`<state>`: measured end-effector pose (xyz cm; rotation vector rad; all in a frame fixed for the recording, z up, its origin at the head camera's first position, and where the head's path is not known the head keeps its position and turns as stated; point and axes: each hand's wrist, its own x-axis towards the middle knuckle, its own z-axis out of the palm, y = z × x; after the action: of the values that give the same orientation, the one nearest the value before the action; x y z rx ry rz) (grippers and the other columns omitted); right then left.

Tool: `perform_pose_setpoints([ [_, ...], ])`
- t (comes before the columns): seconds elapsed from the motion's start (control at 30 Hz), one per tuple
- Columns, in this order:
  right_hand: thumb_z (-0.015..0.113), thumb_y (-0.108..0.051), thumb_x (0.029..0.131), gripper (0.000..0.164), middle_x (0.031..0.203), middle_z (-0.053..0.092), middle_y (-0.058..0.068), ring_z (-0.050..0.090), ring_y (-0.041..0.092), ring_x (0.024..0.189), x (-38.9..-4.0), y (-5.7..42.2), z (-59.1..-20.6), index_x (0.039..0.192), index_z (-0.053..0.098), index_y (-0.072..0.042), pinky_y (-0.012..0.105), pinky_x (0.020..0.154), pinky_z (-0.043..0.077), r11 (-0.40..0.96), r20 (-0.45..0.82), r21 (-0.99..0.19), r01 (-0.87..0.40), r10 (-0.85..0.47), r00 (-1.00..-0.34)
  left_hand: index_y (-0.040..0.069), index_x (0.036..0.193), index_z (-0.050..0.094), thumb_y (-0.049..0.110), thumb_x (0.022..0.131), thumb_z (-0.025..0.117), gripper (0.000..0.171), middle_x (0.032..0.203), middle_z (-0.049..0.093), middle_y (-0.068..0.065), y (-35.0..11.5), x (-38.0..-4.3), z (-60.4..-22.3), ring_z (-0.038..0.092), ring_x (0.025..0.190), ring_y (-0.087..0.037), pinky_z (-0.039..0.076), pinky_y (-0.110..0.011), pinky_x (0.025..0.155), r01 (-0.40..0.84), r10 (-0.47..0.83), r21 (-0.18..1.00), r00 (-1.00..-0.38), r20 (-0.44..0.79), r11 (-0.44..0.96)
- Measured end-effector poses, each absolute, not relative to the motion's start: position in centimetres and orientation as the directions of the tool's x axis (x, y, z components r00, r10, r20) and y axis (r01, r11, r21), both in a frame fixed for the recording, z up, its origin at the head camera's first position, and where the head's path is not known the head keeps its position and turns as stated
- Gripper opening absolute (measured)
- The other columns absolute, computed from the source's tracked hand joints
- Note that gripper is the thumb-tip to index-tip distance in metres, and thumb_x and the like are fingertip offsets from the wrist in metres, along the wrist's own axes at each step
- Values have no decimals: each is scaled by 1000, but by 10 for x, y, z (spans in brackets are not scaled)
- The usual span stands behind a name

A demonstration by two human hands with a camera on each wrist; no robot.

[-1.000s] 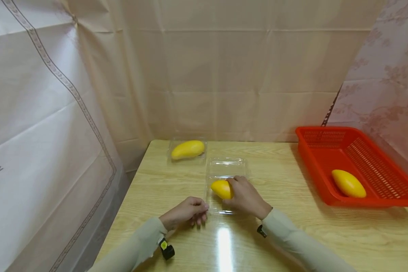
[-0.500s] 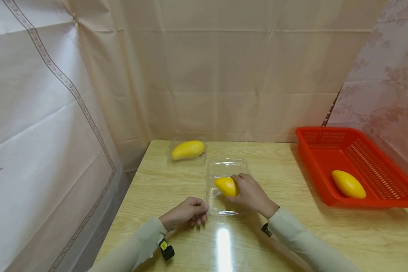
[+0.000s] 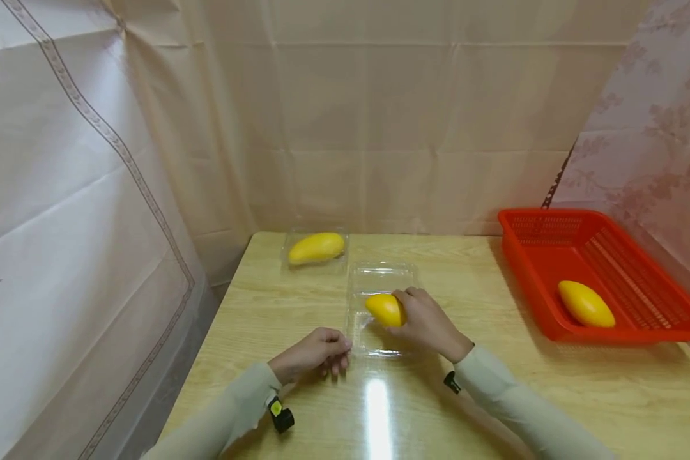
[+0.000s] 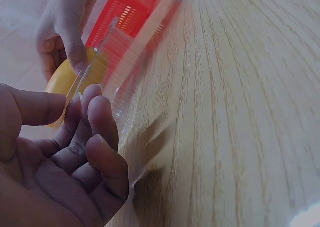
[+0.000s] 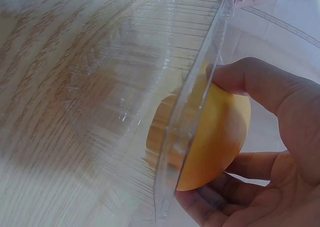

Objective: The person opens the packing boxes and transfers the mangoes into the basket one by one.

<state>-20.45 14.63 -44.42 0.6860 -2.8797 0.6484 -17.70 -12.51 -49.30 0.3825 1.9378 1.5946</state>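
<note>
A clear plastic clamshell box (image 3: 382, 279) lies opened out on the table. My left hand (image 3: 316, 352) is at its near left corner, thumb and forefinger pinching the rim, as the left wrist view shows. My right hand (image 3: 428, 322) grips a yellow mango (image 3: 384, 309) over the box's near half. In the right wrist view the mango (image 5: 220, 137) sits partly below the rim of the box (image 5: 187, 122), the thumb on one side and the fingers on the other. Whether it touches the box floor I cannot tell.
Another mango (image 3: 316, 248) lies in a second clear box at the back left. A red plastic basket (image 3: 526, 281) at the right holds one mango (image 3: 586, 304). Cloth sheets (image 3: 345, 128) hang behind the wooden table (image 3: 276, 300) and at both sides.
My right hand has shifted a little right and away from me with the mango in its grip. The left hand stays at the box's corner. The head view has tilted slightly.
</note>
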Motion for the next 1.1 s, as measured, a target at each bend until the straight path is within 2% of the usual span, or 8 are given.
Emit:
perform_pose_setpoints([
  [0.57,89,-27,76,65,109,65,15,56,28,94,-206,152,-441,127,65,5,42,81,51,808,198,-400,-433,-385,-901,-7,105,64,19,109,52,29,85,69,-10,-122,-176,-489,60,65,-15,44,-26,55,-175,559,953,-777,-287,247],
  [1.1,89,-25,75,64,108,64,16,57,30,93,-205,156,-433,126,64,5,44,81,51,804,204,-393,-447,-398,-895,-8,106,64,20,109,52,31,84,69,-11,-123,-176,-491,60,64,-16,44,-26,54,-178,567,956,-774,-281,232],
])
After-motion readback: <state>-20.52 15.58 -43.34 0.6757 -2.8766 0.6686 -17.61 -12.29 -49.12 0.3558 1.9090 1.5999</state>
